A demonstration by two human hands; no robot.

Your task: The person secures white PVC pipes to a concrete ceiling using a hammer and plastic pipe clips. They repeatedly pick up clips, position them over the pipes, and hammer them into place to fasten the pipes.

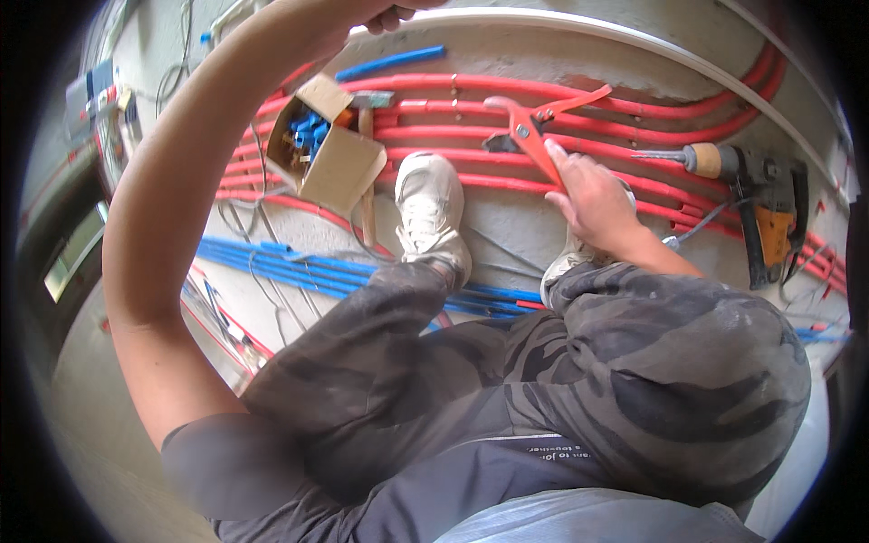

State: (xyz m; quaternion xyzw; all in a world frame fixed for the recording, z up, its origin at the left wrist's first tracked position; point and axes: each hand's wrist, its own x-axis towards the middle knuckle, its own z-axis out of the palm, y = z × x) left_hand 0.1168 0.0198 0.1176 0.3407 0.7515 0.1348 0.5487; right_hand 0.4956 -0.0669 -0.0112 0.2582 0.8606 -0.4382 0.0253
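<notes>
My right hand (588,195) grips a red-handled pipe cutter (525,131), its handles apart, above the red conduits. My left arm reaches up across the left of the view; my left hand (387,16) is cut off at the top edge, with curled fingers and anything in them hard to make out. An open cardboard box (339,172) of blue fittings sits left of my white shoe (425,204), on a hammer-like tool with a wooden handle (367,213). A short blue pipe (389,61) lies beyond the box.
Red conduits (665,109) cross the concrete floor, with a bundle of blue pipes (299,271) nearer me. A rotary hammer drill (765,204) lies at the right, its bit pointing left. Cables (502,258) run among the pipes. A long white strip (543,23) curves along the far side.
</notes>
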